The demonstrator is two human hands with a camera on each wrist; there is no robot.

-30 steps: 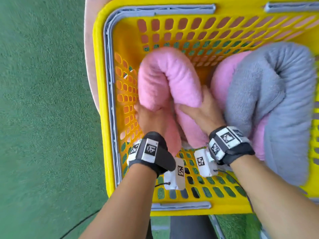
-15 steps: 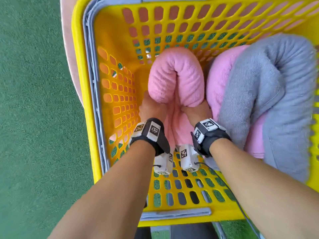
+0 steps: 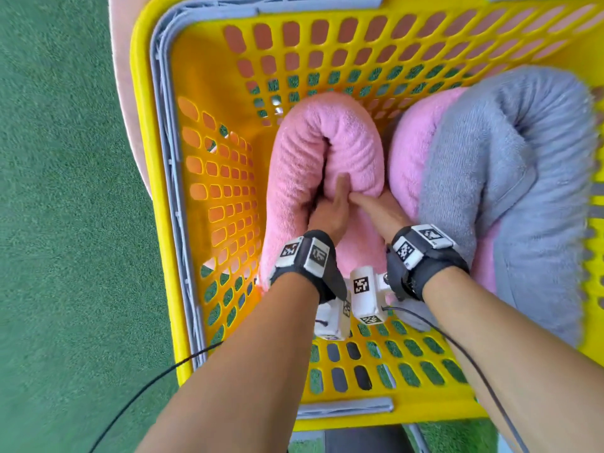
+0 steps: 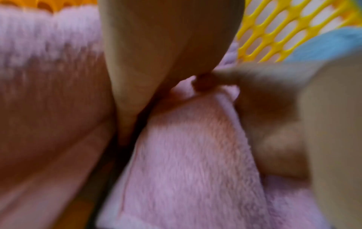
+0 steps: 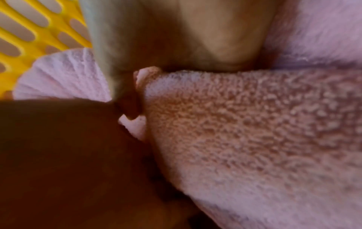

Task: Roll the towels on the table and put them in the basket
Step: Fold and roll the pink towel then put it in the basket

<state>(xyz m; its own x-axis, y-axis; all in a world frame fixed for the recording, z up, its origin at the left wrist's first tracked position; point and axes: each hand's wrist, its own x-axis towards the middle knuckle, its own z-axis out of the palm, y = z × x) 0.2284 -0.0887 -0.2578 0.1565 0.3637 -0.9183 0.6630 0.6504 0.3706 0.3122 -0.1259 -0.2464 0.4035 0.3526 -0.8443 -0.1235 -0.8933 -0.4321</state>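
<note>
Pink towel roll (image 3: 327,165): bent double in basket (image 3: 163,197), left of the grey/pink rolls (image 3: 490,191). Left hand (image 3: 328,212) and right hand (image 3: 380,212) press into its fold; fingers buried, state can't tell. Recommend: seat both ends down evenly w/ steady pressure, so roll doesn't unwind.

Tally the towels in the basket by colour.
Pink terry towels: 2, the bent roll under both hands and the one wrapped by the grey towel
Grey terry towel: 1
Total: 3, all inside the yellow plastic lattice basket
</note>
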